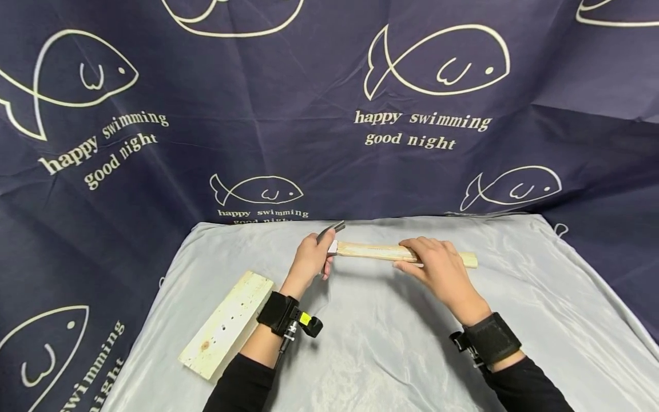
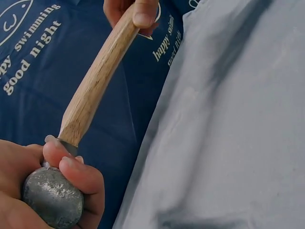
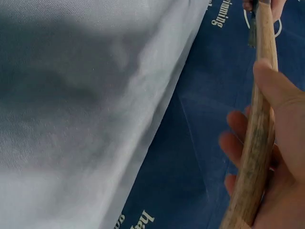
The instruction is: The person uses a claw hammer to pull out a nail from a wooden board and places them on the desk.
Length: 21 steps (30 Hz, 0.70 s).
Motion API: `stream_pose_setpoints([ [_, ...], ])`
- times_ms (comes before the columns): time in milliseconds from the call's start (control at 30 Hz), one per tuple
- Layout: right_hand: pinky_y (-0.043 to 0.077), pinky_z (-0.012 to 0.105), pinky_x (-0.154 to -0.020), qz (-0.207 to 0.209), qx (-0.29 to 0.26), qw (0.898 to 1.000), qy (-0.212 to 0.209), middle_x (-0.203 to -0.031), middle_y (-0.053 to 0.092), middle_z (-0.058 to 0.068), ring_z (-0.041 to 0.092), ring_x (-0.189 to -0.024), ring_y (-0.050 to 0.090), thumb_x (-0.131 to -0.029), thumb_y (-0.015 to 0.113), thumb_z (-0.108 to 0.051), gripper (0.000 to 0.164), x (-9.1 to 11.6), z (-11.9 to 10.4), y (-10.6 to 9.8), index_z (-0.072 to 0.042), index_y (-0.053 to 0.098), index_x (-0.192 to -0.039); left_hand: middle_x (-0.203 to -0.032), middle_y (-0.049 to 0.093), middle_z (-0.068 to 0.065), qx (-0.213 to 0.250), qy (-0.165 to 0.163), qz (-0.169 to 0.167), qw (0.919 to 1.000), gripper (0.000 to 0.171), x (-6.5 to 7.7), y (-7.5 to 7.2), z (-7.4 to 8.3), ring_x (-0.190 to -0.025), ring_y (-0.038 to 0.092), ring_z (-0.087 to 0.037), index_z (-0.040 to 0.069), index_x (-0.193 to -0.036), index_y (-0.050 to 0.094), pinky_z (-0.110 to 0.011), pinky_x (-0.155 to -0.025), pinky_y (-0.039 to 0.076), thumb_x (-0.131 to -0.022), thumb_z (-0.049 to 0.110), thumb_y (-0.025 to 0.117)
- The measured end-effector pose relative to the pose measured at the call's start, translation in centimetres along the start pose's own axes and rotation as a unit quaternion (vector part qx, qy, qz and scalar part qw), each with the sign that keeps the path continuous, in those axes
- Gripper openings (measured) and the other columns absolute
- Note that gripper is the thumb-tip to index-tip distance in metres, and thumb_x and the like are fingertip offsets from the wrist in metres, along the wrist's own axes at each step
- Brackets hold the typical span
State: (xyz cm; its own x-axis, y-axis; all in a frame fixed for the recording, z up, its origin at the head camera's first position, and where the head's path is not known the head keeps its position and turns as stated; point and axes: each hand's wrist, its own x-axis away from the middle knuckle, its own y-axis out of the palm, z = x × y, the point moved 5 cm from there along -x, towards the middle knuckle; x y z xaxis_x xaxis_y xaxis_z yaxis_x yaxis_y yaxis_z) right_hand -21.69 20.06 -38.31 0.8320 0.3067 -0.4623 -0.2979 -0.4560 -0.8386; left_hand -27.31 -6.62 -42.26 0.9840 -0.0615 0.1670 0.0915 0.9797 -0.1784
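Note:
A claw hammer (image 1: 373, 251) with a pale wooden handle is held level above the far part of the table. My left hand (image 1: 310, 256) grips its metal head, and the dark claw sticks out above the thumb. In the left wrist view the round striking face (image 2: 53, 196) shows between palm and curled fingers. My right hand (image 1: 437, 266) holds the handle near its free end, which pokes out past the hand. Seen from the right wrist, the thumb (image 3: 274, 86) lies along the wooden handle (image 3: 257, 143) while the fingers curl beneath it.
To the left of my left forearm lies a wooden block (image 1: 226, 326) with several small dark holes in its top. A pale grey cloth (image 1: 391, 349) covers the table. Behind it hangs a dark blue curtain (image 1: 329, 114) with white fish and lettering.

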Motion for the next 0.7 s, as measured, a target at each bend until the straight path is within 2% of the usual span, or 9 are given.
stream_pose_setpoints([
  [133,0.037,0.045,-0.099,0.057,-0.064,0.996,-0.026,-0.122,0.066,0.005,0.028,-0.118,0.054,-0.088,0.084,-0.025,0.046,-0.4,-0.7,0.2,-0.011,0.068,-0.129,-0.062,0.053,-0.003,0.014,0.008,0.008,0.9998,0.044,0.0,-0.2,0.5,-0.038,0.048,-0.011,0.006,-0.106,0.051,-0.031,-0.039,0.046,-0.106,0.05,0.052],
  [200,0.035,0.044,-0.104,0.097,-0.096,0.99,-0.044,-0.127,0.064,0.008,0.032,-0.123,0.05,-0.087,0.085,-0.018,0.041,-0.4,-1.1,0.1,-0.01,0.069,-0.124,-0.063,0.053,-0.004,0.023,0.012,0.008,0.9996,0.045,0.1,-0.3,0.7,-0.039,0.048,-0.01,0.005,-0.108,0.051,-0.031,-0.04,0.047,-0.106,0.051,0.052],
  [267,0.033,0.04,-0.106,0.138,-0.118,0.981,-0.064,-0.123,0.064,0.008,0.034,-0.122,0.048,-0.087,0.083,-0.014,0.032,-0.1,-1.4,-0.2,-0.01,0.072,-0.117,-0.064,0.053,-0.004,0.03,0.015,0.008,0.9994,0.047,0.1,-0.1,0.9,-0.039,0.047,-0.01,0.003,-0.111,0.052,-0.03,-0.04,0.046,-0.106,0.05,0.052],
  [367,0.036,0.03,-0.097,0.177,-0.149,0.968,-0.098,-0.104,0.069,-0.001,0.027,-0.106,0.054,-0.09,0.077,-0.009,0.012,0.2,-1.9,-0.6,-0.014,0.075,-0.1,-0.064,0.054,-0.005,0.036,0.019,0.017,0.999,0.052,0.1,-0.1,1.1,-0.038,0.047,-0.01,-0.001,-0.115,0.053,-0.03,-0.039,0.046,-0.106,0.05,0.052],
  [400,0.038,0.026,-0.093,0.177,-0.155,0.966,-0.105,-0.096,0.069,-0.005,0.023,-0.099,0.055,-0.092,0.075,-0.008,0.009,0.3,-2.0,-0.6,-0.017,0.074,-0.094,-0.064,0.054,-0.004,0.038,0.019,0.02,0.9989,0.051,0.0,-0.1,1.2,-0.037,0.046,-0.01,-0.001,-0.115,0.052,-0.031,-0.039,0.046,-0.107,0.05,0.051],
  [433,0.039,0.022,-0.088,0.167,-0.162,0.967,-0.102,-0.09,0.068,-0.009,0.017,-0.093,0.055,-0.094,0.073,-0.009,0.014,0.3,-2.0,-0.5,-0.022,0.073,-0.088,-0.064,0.054,-0.004,0.039,0.019,0.023,0.9988,0.051,0.0,-0.2,1.3,-0.037,0.046,-0.01,-0.001,-0.114,0.052,-0.031,-0.039,0.046,-0.107,0.049,0.051],
  [500,0.041,0.019,-0.075,0.134,-0.173,0.973,-0.076,-0.081,0.066,-0.017,0.008,-0.081,0.054,-0.098,0.07,-0.013,0.025,0.3,-1.9,0.0,-0.03,0.07,-0.08,-0.064,0.053,-0.004,0.042,0.019,0.027,0.9986,0.049,-0.2,-0.2,1.4,-0.037,0.046,-0.01,0.0,-0.112,0.052,-0.031,-0.038,0.046,-0.107,0.049,0.051],
  [600,0.043,0.019,-0.065,0.068,-0.181,0.981,0.01,-0.078,0.064,-0.02,0.004,-0.072,0.055,-0.104,0.064,-0.028,0.028,0.3,-0.9,1.2,-0.036,0.068,-0.077,-0.065,0.053,-0.004,0.049,0.013,0.03,0.9983,0.049,-0.3,-0.3,1.4,-0.038,0.046,-0.009,0.001,-0.111,0.052,-0.03,-0.039,0.046,-0.106,0.051,0.051],
  [700,0.048,0.023,-0.066,0.021,-0.198,0.976,0.088,-0.081,0.069,-0.016,0.01,-0.072,0.062,-0.106,0.058,-0.042,0.028,0.1,0.3,2.3,-0.036,0.07,-0.082,-0.067,0.054,-0.004,0.051,0.006,0.023,0.9984,0.052,-0.4,-0.1,1.4,-0.038,0.047,-0.01,0.0,-0.113,0.052,-0.03,-0.04,0.046,-0.106,0.052,0.051],
])
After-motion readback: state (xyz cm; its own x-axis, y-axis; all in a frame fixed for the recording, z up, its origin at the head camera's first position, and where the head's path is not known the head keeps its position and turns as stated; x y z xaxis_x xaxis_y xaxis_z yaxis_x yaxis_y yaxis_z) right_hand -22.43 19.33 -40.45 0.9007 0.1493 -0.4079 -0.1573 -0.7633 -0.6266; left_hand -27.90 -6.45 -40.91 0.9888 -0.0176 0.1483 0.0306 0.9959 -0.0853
